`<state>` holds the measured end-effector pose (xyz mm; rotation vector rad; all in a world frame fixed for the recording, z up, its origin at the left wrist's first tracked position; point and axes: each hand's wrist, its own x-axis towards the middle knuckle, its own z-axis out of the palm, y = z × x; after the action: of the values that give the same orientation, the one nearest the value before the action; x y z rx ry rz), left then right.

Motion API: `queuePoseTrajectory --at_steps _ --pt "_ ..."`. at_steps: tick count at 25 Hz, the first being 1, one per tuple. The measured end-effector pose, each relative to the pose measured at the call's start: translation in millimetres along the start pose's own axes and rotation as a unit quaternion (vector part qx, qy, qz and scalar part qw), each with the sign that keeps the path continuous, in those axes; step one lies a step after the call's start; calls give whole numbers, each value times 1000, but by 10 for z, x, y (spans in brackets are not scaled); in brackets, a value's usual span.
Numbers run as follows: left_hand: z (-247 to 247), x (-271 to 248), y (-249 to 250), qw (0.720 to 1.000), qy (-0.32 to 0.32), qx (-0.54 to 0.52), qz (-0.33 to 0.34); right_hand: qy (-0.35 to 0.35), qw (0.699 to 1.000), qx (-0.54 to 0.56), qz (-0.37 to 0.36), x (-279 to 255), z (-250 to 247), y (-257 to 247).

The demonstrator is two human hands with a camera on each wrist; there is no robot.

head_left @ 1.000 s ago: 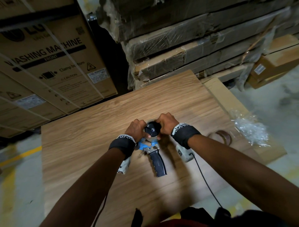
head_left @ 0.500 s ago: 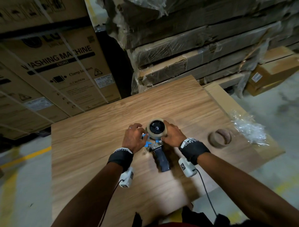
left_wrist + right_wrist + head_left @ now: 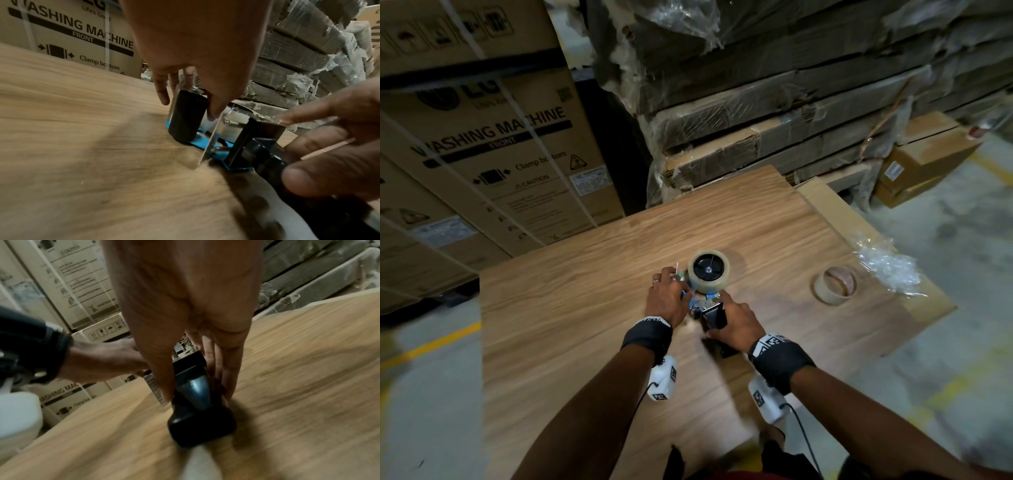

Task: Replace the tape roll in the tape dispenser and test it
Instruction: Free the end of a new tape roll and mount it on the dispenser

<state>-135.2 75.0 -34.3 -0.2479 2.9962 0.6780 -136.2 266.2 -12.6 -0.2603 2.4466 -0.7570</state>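
The tape dispenser [image 3: 708, 308] lies on its side on the wooden board [image 3: 585, 308]. It has a blue frame [image 3: 202, 142] and a black handle [image 3: 195, 402]. A full, pale tape roll [image 3: 709, 272] sits on its black hub. My left hand [image 3: 681, 287] pinches the front end, with finger and thumb on either side of the black roller [image 3: 188, 116]. My right hand [image 3: 717, 329] grips the handle between thumb and fingers [image 3: 226, 378]. An empty cardboard tape core [image 3: 834, 285] lies to the right on the board.
Crumpled clear plastic wrap [image 3: 887, 270] lies at the board's right edge. Washing machine cartons [image 3: 493, 154] stand behind on the left. Wrapped stacks of flat boxes [image 3: 774, 102] rise behind on the right. Concrete floor surrounds the board.
Both hands were pressing on the roll at the hub. The roll now sits on the hub, my right hand has slid back to the handle and my left to the roller end.
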Motion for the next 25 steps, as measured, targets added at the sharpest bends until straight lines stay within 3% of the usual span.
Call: queuePoseTrajectory --at_steps 12,25 --pt "-56 -171 89 1000 14 -4 -18 7 995 -98 6 -114 79 -146" --pt "27 -409 -65 997 65 -3 40 1 987 -159 4 -176 155 -298"
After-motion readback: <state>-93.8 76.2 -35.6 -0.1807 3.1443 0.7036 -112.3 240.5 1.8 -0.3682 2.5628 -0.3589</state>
